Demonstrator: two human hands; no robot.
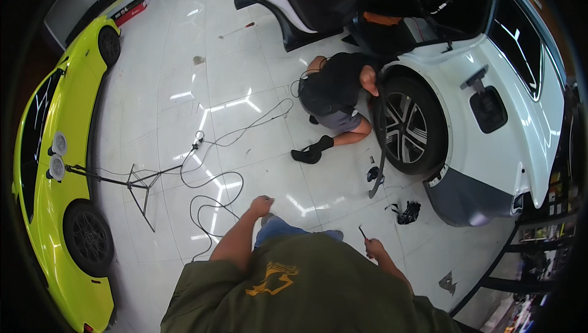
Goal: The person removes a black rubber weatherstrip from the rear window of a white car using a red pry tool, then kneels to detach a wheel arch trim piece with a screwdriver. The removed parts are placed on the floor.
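Observation:
My left hand hangs over the floor in front of my left foot, its fingers curled in, and nothing shows in it. Lower and to the right, my right hand is closed around a slim dark hand tool, whose thin end points up and left; its exact kind is too small to tell. Ahead of me a person in dark clothes kneels by the wheel of a white car. One of that person's hands is at a long dark wheel arch trim, which hangs away from the fender.
A yellow-green car stands at the left. Beside it a tripod work light lies tipped over, its cable looping across the floor. Crumpled black plastic lies near the wheel, a screwdriver farther off. An open car door juts out ahead.

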